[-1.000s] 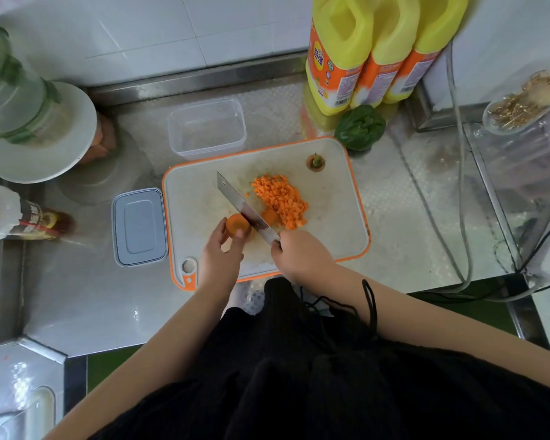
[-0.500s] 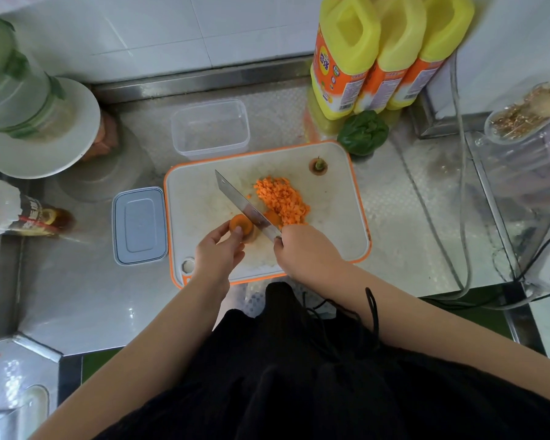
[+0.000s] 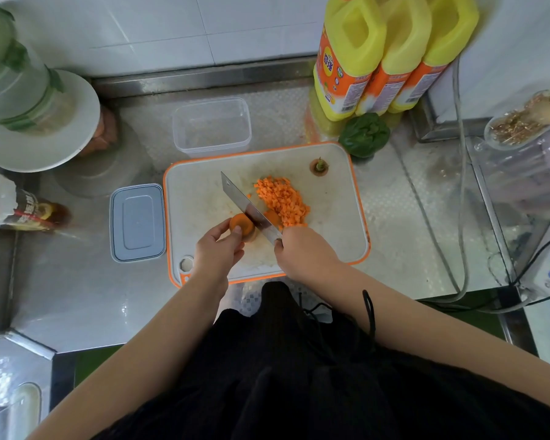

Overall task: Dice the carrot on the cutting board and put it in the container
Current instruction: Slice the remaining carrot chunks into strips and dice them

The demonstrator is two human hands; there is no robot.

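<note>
The left hand (image 3: pixel 218 249) is pinching a carrot stub (image 3: pixel 242 224) between thumb and fingers (image 3: pixel 237 232), holding it on the board (image 3: pixel 197 201). The right hand (image 3: pixel 302 249) is gripping the knife (image 3: pixel 250 208) by its handle, fingers curled round it, with the blade lying against the stub's right side. Just beyond the right hand a pile of dice (image 3: pixel 283 200) is sitting on the board. Past both hands, the container (image 3: pixel 211 127) is standing on the worktop (image 3: pixel 77 287); its lid (image 3: pixel 137 222) is lying left of the left hand.
</note>
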